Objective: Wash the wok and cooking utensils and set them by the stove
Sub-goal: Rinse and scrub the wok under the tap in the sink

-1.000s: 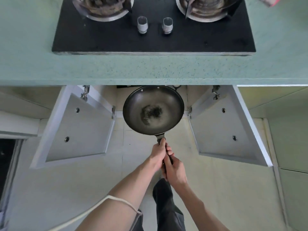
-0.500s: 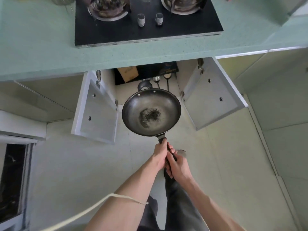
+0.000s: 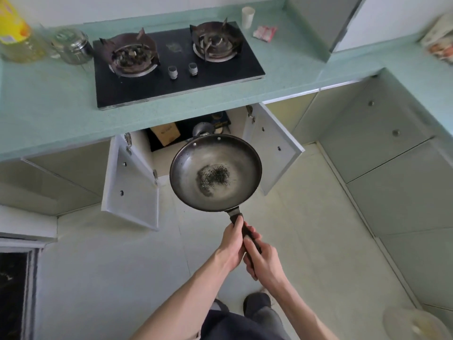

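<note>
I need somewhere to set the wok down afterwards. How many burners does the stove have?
2. The left burner sits at the hob's left end, the right burner toward its right end, with two knobs in front between them. None appear hidden.

A black two-burner gas hob (image 3: 179,67) sits sunk into the pale green bench (image 3: 49,109). Left of the hob stand a lidded glass jar (image 3: 72,46) and, farther left, a yellow-labelled oil bottle (image 3: 14,30). Right of the hob stand a white cup (image 3: 248,17) and a small red-and-white packet (image 3: 264,33). Below the hob, two white cupboard doors (image 3: 132,182) hang open, with a brown cardboard box (image 3: 165,134) inside.
</note>
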`<state>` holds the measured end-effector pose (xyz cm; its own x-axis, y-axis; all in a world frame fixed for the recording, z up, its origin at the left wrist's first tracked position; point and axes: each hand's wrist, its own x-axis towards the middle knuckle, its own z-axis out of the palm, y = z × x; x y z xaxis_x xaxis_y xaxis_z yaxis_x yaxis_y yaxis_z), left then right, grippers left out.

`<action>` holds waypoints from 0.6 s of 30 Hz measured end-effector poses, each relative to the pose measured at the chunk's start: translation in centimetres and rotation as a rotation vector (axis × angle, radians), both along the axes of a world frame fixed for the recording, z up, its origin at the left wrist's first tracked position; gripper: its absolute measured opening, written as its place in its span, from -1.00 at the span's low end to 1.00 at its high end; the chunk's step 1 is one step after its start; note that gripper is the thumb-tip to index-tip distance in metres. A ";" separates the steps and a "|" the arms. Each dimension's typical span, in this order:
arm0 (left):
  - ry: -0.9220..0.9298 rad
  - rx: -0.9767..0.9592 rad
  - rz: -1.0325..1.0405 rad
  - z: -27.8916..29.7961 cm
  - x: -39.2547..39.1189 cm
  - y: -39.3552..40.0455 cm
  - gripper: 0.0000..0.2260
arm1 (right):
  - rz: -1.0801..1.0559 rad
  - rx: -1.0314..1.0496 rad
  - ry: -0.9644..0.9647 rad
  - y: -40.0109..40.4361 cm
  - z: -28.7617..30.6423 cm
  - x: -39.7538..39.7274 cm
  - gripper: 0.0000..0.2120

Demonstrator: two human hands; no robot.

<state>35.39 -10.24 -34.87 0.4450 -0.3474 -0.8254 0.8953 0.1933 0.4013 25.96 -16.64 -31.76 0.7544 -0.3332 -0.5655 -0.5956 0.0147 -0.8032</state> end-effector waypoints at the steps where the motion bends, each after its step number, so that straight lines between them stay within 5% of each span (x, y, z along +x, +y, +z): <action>1: -0.019 -0.015 -0.006 0.7 -0.4 -0.7 -0.75 | -0.005 -0.002 -0.017 -0.5 0.6 -0.4 -0.58; 18: -0.325 0.015 -0.290 8.6 -6.9 -18.6 -0.81 | -0.312 0.002 -0.228 -14.7 6.8 -7.6 -0.57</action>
<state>28.52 -28.80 -26.24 0.5681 -0.4852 -0.6647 0.7384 -0.0560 0.6720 18.35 -31.38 -25.01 0.7231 -0.5657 -0.3963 -0.3686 0.1690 -0.9141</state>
